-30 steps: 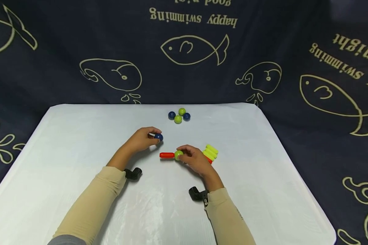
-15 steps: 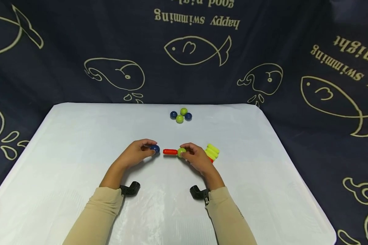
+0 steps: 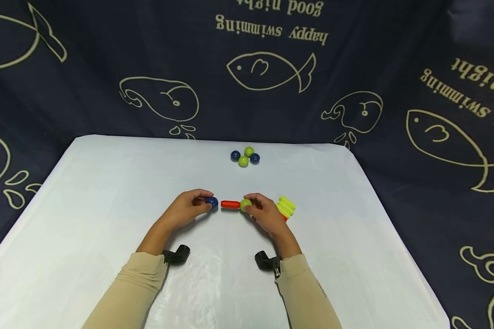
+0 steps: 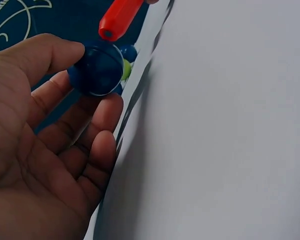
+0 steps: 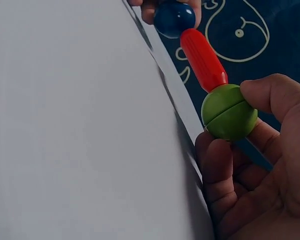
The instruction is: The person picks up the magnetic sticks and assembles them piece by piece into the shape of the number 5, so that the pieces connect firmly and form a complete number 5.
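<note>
My left hand [image 3: 186,208] pinches a dark blue ball [image 4: 97,69] between thumb and fingers. My right hand [image 3: 267,214] pinches a green ball [image 5: 230,112], which has a seam round its middle. A red rod [image 5: 204,59] is joined to the green ball and points left at the blue ball. In the head view a narrow gap shows between the rod's free end and the blue ball. The left wrist view shows a small dark hole in that rod end.
At the back of the white table [image 3: 119,178] sit two blue balls and two green balls [image 3: 243,161] in a cluster. Several yellow rods [image 3: 287,205] and a red one lie beside my right hand, partly hidden by it. A dark printed cloth [image 3: 214,114] hangs behind.
My left hand has brought the blue ball nearer and down into line with the red rod. The right hand stays nearly in place, still holding the green ball with its rod.
</note>
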{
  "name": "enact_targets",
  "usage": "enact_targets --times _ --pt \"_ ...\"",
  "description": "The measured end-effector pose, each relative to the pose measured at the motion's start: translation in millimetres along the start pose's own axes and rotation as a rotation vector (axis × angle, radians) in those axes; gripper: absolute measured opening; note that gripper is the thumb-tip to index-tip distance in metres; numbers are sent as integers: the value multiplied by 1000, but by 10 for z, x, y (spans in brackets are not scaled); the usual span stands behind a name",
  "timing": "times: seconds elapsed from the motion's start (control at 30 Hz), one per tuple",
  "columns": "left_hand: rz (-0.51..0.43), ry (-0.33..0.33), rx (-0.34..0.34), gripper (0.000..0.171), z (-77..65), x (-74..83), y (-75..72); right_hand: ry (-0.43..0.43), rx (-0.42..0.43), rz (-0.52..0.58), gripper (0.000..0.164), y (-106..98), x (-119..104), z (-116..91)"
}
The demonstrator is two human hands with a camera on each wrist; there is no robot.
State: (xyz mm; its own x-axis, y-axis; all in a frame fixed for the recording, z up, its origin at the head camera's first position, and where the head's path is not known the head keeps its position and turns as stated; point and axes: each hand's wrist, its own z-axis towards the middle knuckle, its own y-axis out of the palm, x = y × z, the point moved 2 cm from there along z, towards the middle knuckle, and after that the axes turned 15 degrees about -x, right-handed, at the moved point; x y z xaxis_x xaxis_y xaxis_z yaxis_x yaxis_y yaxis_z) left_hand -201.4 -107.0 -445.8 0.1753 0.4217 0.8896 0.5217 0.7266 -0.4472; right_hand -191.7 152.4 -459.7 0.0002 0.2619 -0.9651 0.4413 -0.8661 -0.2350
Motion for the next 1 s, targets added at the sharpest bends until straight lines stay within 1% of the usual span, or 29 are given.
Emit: enact_targets --times 0.27,0.5,0.67,0.83,1.0 --pt "36 14 -3 32 35 21 27 3 -8 -5 30 -10 -4 24" --pt "54 24 -5 30 41 -5 33 3 -7 -15 31 -1 0 28" --pt "55 16 0 31 42 -8 40 -6 -13 -23 31 -7 -18 18" --pt "67 6 6 31 61 -19 60 -15 7 -53 30 -24 -22 2" --pt "81 -16 28 30 56 -20 64 -14 20 -80 30 -13 12 15"
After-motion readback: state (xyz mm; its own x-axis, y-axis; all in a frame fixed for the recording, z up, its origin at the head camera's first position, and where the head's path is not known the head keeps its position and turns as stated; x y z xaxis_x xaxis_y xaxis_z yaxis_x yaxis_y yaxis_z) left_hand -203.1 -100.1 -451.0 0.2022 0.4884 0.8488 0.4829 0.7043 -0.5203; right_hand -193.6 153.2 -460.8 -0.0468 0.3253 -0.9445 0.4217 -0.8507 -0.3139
